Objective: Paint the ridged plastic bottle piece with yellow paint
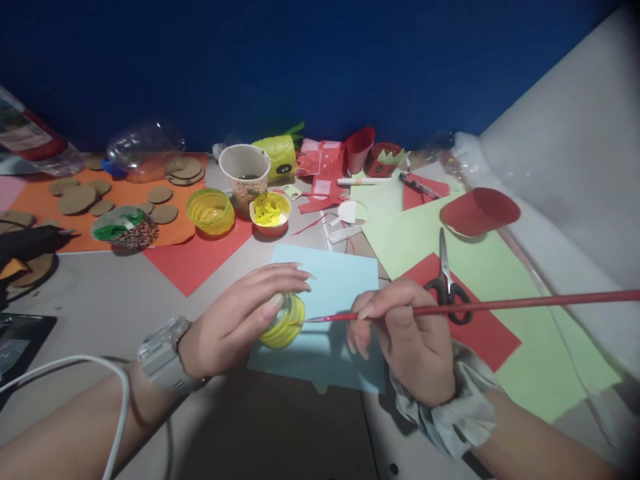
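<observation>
My left hand (239, 310) grips a short clear plastic piece (286, 327), striped with yellow paint, its thumb on the near side and fingers over the top. Between the fingers of my right hand (407, 333) is a long red-handled paintbrush (525, 303); its tip meets the painted side of the piece. Under both lies a light blue paper sheet (345, 280). Beyond my left hand stand a small tub of yellow paint (271, 211) and a second yellow-painted plastic piece (211, 212). Black-handled scissors (449, 287) rest by my right hand on red paper (493, 340).
A paper cup (245, 175) holding dark liquid stands behind the paint. Cardboard discs (77, 199) lie on orange paper (175, 233) at the left, beside a plastic bottle (145, 150). Green paper (545, 360) and a red paper tube (480, 212) are rightward. A white cable (125, 407) crosses my left forearm.
</observation>
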The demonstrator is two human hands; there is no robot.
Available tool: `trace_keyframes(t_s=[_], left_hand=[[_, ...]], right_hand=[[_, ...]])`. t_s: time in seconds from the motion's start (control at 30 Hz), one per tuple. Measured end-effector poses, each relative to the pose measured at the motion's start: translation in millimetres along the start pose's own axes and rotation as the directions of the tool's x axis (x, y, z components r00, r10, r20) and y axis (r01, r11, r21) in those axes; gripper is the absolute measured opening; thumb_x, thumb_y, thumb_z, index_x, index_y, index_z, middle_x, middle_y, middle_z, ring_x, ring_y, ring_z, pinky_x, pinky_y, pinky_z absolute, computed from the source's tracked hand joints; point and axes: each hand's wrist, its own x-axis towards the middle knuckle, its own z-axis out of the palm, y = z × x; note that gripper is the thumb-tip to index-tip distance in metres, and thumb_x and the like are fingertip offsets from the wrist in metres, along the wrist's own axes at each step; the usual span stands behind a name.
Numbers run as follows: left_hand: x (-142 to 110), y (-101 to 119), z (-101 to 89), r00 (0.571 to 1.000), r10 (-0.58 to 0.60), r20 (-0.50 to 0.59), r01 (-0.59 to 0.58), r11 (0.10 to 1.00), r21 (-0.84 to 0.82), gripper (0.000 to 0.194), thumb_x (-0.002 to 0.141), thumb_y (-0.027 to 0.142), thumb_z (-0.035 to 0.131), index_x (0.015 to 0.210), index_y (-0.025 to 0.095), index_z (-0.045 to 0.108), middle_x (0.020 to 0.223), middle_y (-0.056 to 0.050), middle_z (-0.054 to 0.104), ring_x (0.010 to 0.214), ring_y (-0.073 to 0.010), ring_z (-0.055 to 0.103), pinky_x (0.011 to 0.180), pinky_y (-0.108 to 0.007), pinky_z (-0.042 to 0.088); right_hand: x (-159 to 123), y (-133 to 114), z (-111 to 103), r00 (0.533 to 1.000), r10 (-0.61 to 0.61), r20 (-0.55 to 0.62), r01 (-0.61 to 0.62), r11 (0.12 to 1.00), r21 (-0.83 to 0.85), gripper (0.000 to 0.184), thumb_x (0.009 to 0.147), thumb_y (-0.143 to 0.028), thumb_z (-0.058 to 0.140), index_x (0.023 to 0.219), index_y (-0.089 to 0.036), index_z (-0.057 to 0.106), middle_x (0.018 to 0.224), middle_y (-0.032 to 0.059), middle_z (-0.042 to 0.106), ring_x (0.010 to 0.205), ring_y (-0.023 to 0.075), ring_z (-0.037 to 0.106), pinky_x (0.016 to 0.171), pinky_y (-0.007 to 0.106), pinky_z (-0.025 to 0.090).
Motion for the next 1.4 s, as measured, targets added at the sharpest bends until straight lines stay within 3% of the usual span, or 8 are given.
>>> trace_keyframes(t_s=[0.27,0.47,0.63,0.77,0.97,1.13,1.27,1.4], left_hand=[[-0.7,0.9,0.3,1.000,0.009,0.002,-0.009,1.000,-0.006,0.036,0.106,0.032,0.038,0.133,0.021,0.060,0.141,-0.008,0.062,0.139,-0.0259,0.049,0.119,-0.039,0.036],[-1.1,1.2,-0.5,1.000,0.006,0.000,-0.006,1.000,-0.002,0.035,0.106,0.031,0.039,0.133,0.022,0.060,0.141,-0.007,0.062,0.139,-0.0252,0.049,0.119,-0.038,0.036],[0.7,5.8,-2.7,0.999,0.031,0.004,-0.032,0.998,0.051,0.034,0.105,0.029,0.040,0.133,0.022,0.059,0.140,-0.008,0.063,0.137,-0.0264,0.052,0.117,-0.040,0.040],[0.0,8.0,-2.7,0.996,0.090,0.017,-0.091,0.989,0.112,0.035,0.103,0.027,0.040,0.132,0.021,0.059,0.137,-0.009,0.065,0.136,-0.0263,0.054,0.118,-0.043,0.040],[-5.3,7.5,-0.7,0.991,0.112,0.076,-0.126,0.968,0.219,0.037,0.100,0.025,0.043,0.134,0.024,0.055,0.143,-0.005,0.062,0.140,-0.0235,0.050,0.123,-0.044,0.032],[-7.2,9.4,0.1,0.988,0.125,0.095,-0.144,0.959,0.243,0.036,0.099,0.026,0.044,0.134,0.026,0.054,0.141,-0.003,0.063,0.141,-0.0235,0.049,0.123,-0.047,0.029],[-4.8,9.2,-0.2,0.985,0.135,0.112,-0.159,0.955,0.249,0.035,0.099,0.026,0.045,0.133,0.024,0.054,0.140,-0.004,0.064,0.140,-0.0249,0.049,0.122,-0.049,0.031],[-3.9,6.4,0.8,0.984,0.127,0.127,-0.156,0.955,0.251,0.036,0.097,0.026,0.048,0.133,0.025,0.054,0.141,-0.002,0.064,0.140,-0.0250,0.049,0.123,-0.049,0.029]], right_hand=[[1.4,0.3,-0.4,0.998,-0.060,-0.021,0.060,0.998,0.028,0.021,0.102,-0.029,0.052,0.094,-0.025,0.071,0.056,-0.0019,0.057,0.045,0.0131,0.052,0.041,0.026,0.046],[4.1,-0.8,-0.9,0.997,-0.021,-0.075,0.023,0.999,0.025,0.025,0.102,-0.034,0.051,0.087,-0.025,0.069,0.054,-0.0024,0.055,0.043,0.0133,0.050,0.039,0.025,0.044],[21.0,-10.4,-13.5,0.988,-0.032,-0.148,0.030,0.999,-0.017,0.028,0.104,-0.040,0.044,0.083,-0.027,0.058,0.047,-0.0074,0.045,0.038,0.0123,0.039,0.037,0.023,0.039],[44.5,-21.6,-19.0,0.974,-0.057,-0.218,0.026,0.989,-0.142,0.026,0.106,-0.039,0.042,0.084,-0.027,0.052,0.056,-0.0068,0.052,0.044,0.0117,0.045,0.044,0.023,0.042],[95.7,-13.2,5.2,0.996,0.003,-0.088,-0.039,0.911,-0.411,0.022,0.104,-0.044,0.045,0.091,-0.026,0.049,0.073,-0.0033,0.060,0.059,0.0149,0.059,0.054,0.028,0.049],[131.9,5.7,26.0,0.998,-0.056,0.029,0.061,0.760,-0.647,0.028,0.103,-0.041,0.045,0.080,-0.026,0.046,0.065,-0.0032,0.055,0.058,0.0168,0.052,0.061,0.032,0.041],[142.5,13.4,33.8,0.989,-0.092,0.117,0.149,0.649,-0.746,0.026,0.101,-0.033,0.047,0.076,-0.026,0.042,0.062,-0.0029,0.047,0.057,0.0196,0.047,0.062,0.035,0.036],[142.4,21.7,35.0,0.983,-0.096,0.155,0.181,0.599,-0.780,0.026,0.103,-0.032,0.041,0.078,-0.027,0.038,0.061,-0.0031,0.044,0.054,0.0202,0.046,0.059,0.036,0.036]])
